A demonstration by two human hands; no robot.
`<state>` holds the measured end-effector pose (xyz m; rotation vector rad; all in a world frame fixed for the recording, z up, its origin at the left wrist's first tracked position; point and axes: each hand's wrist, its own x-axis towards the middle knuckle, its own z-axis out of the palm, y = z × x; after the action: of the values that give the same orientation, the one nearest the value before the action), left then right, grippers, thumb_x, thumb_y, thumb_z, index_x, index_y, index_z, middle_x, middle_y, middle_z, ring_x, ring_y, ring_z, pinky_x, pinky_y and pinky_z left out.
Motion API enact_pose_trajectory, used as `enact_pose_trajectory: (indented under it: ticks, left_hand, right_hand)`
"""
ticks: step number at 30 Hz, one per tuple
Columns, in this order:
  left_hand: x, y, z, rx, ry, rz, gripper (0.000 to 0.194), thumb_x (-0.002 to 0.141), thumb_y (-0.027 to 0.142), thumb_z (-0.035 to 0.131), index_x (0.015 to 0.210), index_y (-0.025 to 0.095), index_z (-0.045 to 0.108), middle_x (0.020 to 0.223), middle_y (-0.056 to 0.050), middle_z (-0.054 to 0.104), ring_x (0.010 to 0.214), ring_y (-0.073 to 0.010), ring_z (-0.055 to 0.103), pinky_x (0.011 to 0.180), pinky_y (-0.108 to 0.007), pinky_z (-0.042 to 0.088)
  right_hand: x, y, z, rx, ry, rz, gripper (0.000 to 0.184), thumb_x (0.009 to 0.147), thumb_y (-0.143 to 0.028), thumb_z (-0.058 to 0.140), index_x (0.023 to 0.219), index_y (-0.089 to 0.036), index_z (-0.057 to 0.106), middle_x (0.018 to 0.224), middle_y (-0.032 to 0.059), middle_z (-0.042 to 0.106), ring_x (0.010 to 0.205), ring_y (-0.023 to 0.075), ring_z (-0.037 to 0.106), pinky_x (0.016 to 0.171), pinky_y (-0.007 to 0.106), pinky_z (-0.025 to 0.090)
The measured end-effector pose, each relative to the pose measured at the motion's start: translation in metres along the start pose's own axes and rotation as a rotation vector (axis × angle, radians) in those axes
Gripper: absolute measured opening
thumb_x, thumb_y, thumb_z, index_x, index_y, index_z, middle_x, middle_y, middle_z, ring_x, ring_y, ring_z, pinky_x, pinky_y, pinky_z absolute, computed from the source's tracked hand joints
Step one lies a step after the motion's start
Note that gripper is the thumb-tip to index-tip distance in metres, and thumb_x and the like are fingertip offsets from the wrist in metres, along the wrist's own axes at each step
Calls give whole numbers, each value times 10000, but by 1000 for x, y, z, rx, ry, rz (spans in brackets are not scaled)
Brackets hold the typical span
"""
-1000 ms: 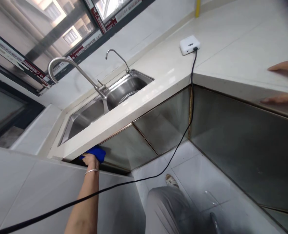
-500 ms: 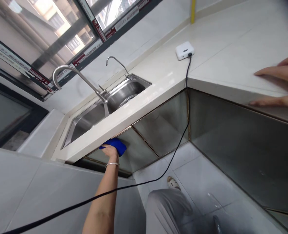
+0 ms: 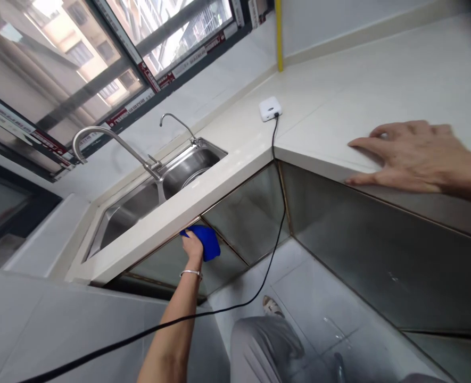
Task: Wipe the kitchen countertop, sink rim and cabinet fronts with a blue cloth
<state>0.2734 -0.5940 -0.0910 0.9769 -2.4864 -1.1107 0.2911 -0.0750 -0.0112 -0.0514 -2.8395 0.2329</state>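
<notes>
Left hand (image 3: 193,246), cloth (image 3: 205,240), dangling cable (image 3: 277,213)

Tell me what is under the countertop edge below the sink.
Under the countertop edge, the left hand presses a blue cloth against a steel cabinet door. The cabinet's inside is hidden.

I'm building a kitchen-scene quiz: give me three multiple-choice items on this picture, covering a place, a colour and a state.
1. Where does the right hand rest?
A in the sink
B flat on the countertop
C on the floor

2. What colour is the cloth in the left hand?
A blue
B red
C white

3. How is the cloth held?
A lying loose in the sink
B hanging from a faucet
C pressed on the steel cabinet front under the counter edge

Key: 1 B, palm down near the edge; 2 A, bright blue; 3 C, the hand pushes it against the panel.
</notes>
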Motion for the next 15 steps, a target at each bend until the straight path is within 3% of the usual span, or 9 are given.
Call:
enact_pose_trajectory:
  ticks: [3,7,10,15]
  left_hand:
    - [-17,6,-5,-85,-213,-17,385,1037,447,462,1132,128,656,1253,-171,685,1212,-269,644,1128,-485,474]
    - [-41,10,-19,-206,-455,-157,402,1023,465,478,1188,128,621,1001,-162,750,872,-265,740,871,-437,613]
    - [-53,18,-30,-286,-532,-247,462,1029,491,437,1249,112,581,910,-158,750,729,-256,733,760,-435,630]
    - [-61,38,-44,-433,-538,-272,440,1020,484,464,1250,133,598,844,-119,752,649,-227,714,743,-398,624]
  right_hand:
    - [-6,-6,-7,-50,-51,-22,856,851,-846,547,1456,-241,583,1498,211,462,1300,430,410,938,581,304]
    - [-13,-17,-18,-66,-85,-18,745,866,-649,709,1468,-244,540,1504,207,445,1305,421,394,1012,568,302]
    - [-13,-18,-17,-43,-65,-20,743,829,-639,744,1433,-246,564,1472,198,480,1291,414,411,1021,560,310]
    - [-5,-3,-6,60,51,-79,683,817,-639,736,1313,-174,672,1416,236,556,1246,384,499,973,546,354]
